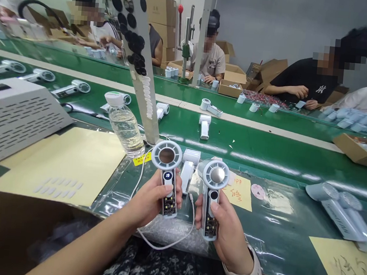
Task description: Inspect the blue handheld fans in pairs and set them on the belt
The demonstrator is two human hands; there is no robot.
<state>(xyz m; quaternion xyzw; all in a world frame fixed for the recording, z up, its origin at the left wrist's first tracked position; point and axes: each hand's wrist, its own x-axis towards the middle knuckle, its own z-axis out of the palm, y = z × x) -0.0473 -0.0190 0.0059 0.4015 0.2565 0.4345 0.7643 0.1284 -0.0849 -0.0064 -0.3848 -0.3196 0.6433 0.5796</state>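
In my left hand is a light-blue handheld fan, held upright with its round head on top. Its small round display is lit with "20", and the circuit board shows in the open handle. My right hand grips a second handheld fan of the same kind; its round display is dark and its board is bare too. Both thumbs rest on the handles. Just behind, between the two, a third fan lies on the bench. A white cable loops below my hands, its plug near the right fan.
A water bottle stands by a metal post at left, beside a grey vented machine. Yellow paper carries small white strips. More fans lie at right; others sit along the green conveyor. Several co-workers sit opposite.
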